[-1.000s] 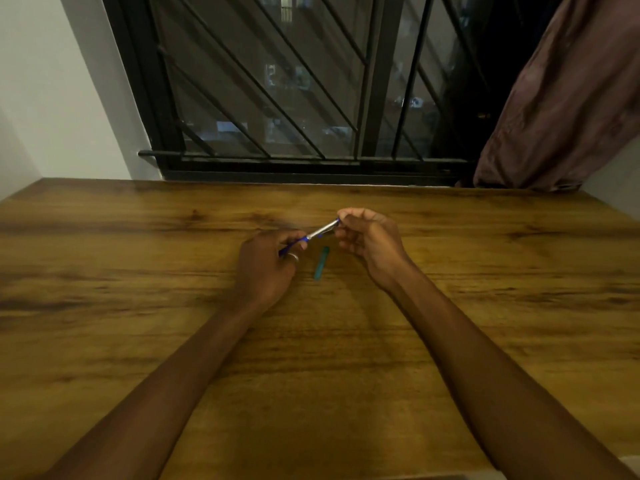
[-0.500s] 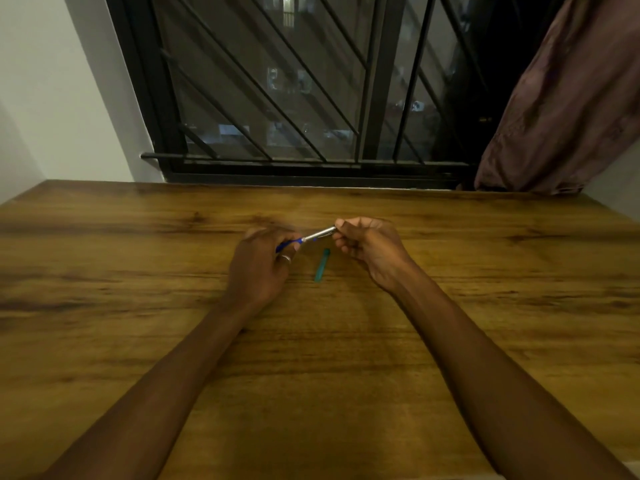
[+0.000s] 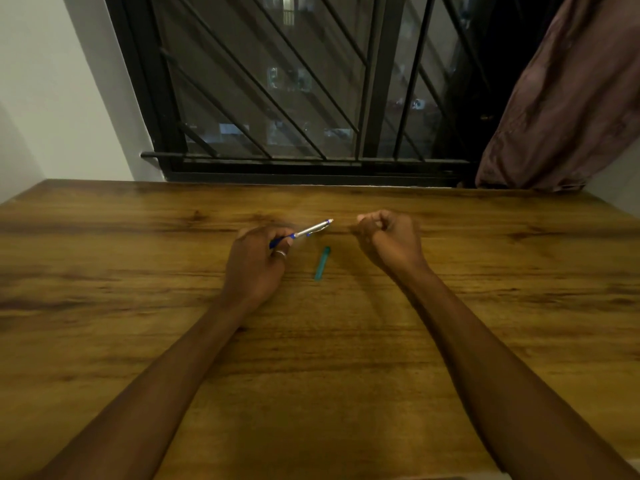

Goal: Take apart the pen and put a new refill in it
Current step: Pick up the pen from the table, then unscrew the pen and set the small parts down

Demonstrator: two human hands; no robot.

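Head view: left hand (image 3: 258, 265) grips the pen (image 3: 304, 232) by its blue end, silver end pointing far-right, likely presented for dismantling. Right hand (image 3: 388, 239) is curled closed just right of the pen; contents cannot be told. A green piece (image 3: 322, 262) lies on the bench (image 3: 104, 306) between the hands, probably set aside.

head cam | faces forward-down | over table (image 3: 104, 306) | window (image 3: 294, 98) beyond

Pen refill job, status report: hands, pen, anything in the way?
Left hand grips pen. Right hand closed, clear of pen; contents unseen. Teal cap flat on table between hands. Nothing obstructing.
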